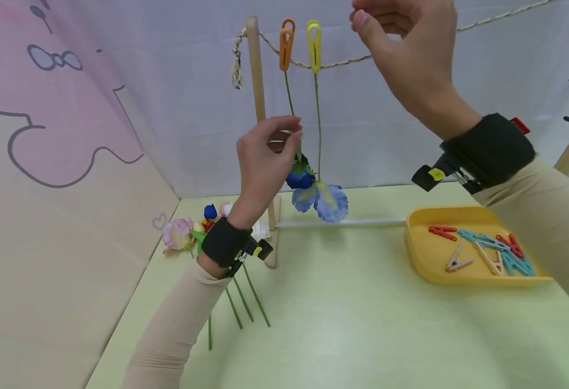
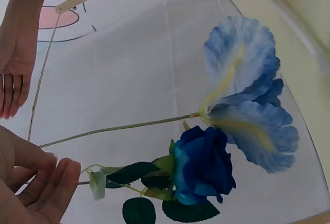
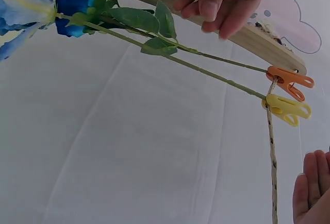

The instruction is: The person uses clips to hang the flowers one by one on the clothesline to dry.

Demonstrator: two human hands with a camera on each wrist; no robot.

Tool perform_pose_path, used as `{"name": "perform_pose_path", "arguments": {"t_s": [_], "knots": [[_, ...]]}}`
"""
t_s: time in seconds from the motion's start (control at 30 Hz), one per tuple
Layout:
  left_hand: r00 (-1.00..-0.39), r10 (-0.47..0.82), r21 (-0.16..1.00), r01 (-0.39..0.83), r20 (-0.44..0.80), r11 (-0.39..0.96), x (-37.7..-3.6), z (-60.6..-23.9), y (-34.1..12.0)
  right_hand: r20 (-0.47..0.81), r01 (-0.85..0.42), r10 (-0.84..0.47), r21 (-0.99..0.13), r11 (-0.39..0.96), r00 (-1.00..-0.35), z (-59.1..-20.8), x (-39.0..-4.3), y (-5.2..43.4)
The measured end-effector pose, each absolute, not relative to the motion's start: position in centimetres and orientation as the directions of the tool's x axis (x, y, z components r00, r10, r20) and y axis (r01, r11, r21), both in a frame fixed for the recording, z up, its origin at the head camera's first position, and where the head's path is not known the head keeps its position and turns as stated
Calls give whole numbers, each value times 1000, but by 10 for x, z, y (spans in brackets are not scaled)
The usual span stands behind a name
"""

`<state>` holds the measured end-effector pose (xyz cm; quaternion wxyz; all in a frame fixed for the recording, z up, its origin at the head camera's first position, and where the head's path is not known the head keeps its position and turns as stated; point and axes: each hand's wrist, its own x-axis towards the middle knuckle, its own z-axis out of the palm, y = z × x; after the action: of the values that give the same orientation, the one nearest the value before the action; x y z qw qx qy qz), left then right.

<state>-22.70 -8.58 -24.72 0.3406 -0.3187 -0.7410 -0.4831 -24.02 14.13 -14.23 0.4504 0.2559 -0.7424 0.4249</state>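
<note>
A blue rose (image 2: 203, 167) and a pale blue iris-like flower (image 1: 330, 202) hang heads down from a rope (image 1: 347, 62). An orange clothespin (image 1: 286, 46) clips the rose's stem to it, and a yellow clothespin (image 1: 315, 47) the other flower's. My left hand (image 1: 270, 154) is beside the rose stem, fingers loosely bent with nothing held; in the right wrist view this left hand (image 3: 224, 2) appears apart from both stems. Above the rope, to the right of the yellow clothespin, my right hand (image 1: 408, 48) is raised with relaxed fingers, holding nothing.
A wooden post (image 1: 256, 75) carries the rope's left end. On the table's left lie several artificial flowers, including a pink one (image 1: 177, 235), partly behind my left arm. A yellow tray (image 1: 418, 259) with several clothespins (image 1: 483, 240) stands at right, partly behind my right sleeve.
</note>
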Motion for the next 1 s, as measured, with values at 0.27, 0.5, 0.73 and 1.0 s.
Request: {"name": "perform_pose_path", "arguments": {"t_s": [0.27,0.5,0.73,1.0], "knots": [[-491,244,360,828,836,430,-207,-265,-118,921,-837,-140,-258,482,-365,-174,-223,173],[-491,360,243,798,794,552,-196,-296,-149,839,-732,-105,-397,554,-534,-213,-206,202],[-637,344,335,702,690,629,-188,-328,-180,681,-578,-137,-478,661,-720,-248,-193,237],[-735,343,381,622,586,684,-179,-358,-197,556,-474,-165,-476,740,-815,-289,-185,268]]}}
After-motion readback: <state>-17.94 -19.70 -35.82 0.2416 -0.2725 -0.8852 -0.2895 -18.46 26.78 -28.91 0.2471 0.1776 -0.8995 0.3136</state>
